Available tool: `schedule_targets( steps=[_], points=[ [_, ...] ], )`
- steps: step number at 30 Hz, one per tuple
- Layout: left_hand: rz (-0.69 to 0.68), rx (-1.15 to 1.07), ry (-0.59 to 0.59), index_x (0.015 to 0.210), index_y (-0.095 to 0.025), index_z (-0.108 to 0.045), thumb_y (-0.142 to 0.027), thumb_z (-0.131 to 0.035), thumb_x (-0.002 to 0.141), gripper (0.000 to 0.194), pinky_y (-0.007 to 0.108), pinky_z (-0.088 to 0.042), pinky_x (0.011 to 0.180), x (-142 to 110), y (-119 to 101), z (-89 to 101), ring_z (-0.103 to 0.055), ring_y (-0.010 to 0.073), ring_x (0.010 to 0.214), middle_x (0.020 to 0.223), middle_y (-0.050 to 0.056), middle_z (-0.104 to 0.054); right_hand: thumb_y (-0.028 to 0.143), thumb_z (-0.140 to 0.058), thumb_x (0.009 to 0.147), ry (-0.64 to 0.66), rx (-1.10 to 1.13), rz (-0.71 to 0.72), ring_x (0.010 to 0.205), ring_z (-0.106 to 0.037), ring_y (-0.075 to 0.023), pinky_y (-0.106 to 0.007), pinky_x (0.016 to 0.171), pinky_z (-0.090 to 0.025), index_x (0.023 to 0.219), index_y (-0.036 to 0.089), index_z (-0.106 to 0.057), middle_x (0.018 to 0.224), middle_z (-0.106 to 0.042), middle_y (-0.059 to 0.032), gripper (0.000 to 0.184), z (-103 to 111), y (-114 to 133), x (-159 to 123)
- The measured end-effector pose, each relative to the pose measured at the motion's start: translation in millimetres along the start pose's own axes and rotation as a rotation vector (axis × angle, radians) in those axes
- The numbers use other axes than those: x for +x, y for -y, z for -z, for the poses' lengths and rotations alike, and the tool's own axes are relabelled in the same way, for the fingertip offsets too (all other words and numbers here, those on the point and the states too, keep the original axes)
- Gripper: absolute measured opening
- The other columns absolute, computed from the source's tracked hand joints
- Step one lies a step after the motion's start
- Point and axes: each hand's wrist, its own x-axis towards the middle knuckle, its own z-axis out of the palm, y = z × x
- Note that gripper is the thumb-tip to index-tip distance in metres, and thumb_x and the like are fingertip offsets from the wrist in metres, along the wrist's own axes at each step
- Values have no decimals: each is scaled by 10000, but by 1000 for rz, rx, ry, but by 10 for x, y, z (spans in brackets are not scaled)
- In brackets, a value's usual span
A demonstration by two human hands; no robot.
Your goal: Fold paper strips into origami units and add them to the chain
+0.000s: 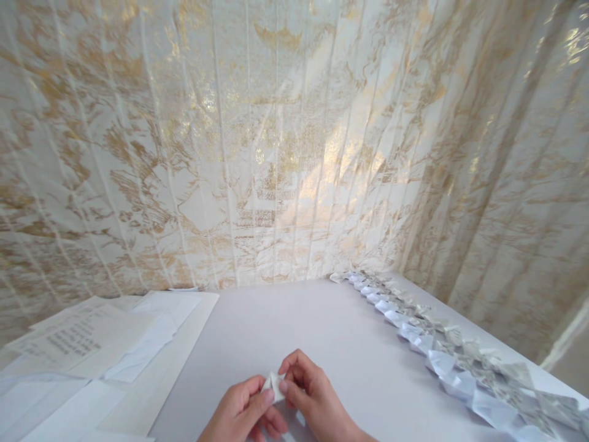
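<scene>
Paper [275, 391], white and folded down small, pinched between both hands over the near part of a pale, smooth tabletop [280, 319]. Left hand [246, 408] with a narrow grip on it, thumb pressed against the front face, index finger curled around behind, other fingers bent loosely below. Right hand [315, 393] on the other side, thumb at the right edge and index finger arched over near the top, so also a close grip on the same little piece. Pointy top, at least one crease visible, finer folds too small to make out, sorry.

Off to the left, a messy spread of loose sheets [133, 328], overlapping every which way, mostly white, one with lines of dark text [73, 341] (too blurry to read). Under those, a bigger off-white sheet [159, 383] with a straight edge slanting down toward the front.

Over on the right, the fun bit: long lines of folded pieces [416, 336] running from the back corner toward the near right. Plain white ones [442, 363] on the inner side, grayish patterned ones [453, 334] right beside, packed close like scales. Can't count them from here. Well apart from both hands, too.

Behind all that, a curtain [271, 202] in white and gold, hanging in pleats, with a bright patch of light [331, 166] right of the middle.
</scene>
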Motion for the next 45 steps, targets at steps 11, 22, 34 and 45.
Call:
schedule_targets(
  steps=[11,22,34,45],
  points=[
    [4,17,-7,767,-155,-575,-742,-508,778,591,215,-385,483,-31,-14,-54,-595,131,474,572,85,-736,592,-583,864,94,-7,20,519,-375,-91,-218,514,-273,1013,194,-499,585,-401,101,433,-50,-19,4],
    [3,10,65,790,-162,-549,-734,-534,768,572,213,-361,481,0,5,-25,-556,120,456,527,55,-693,640,-649,789,88,150,-34,480,-361,-78,-206,485,-259,953,205,-473,561,-412,109,497,-80,-52,7],
    [-141,-98,-49,909,-187,-589,-613,-719,702,491,222,-398,584,-45,-111,-44,-618,155,670,738,40,-720,644,-582,839,-15,176,21,505,-389,-97,-223,518,-305,881,190,-503,579,-435,73,462,-90,-14,21],
    [-283,-150,-160,923,-208,-613,-481,-716,776,326,284,-499,726,-33,-93,-22,-648,193,803,887,31,-679,719,-429,875,170,-5,77,497,-359,-93,-204,485,-284,1022,220,-391,594,-423,87,521,-119,29,-20]
  ],
)
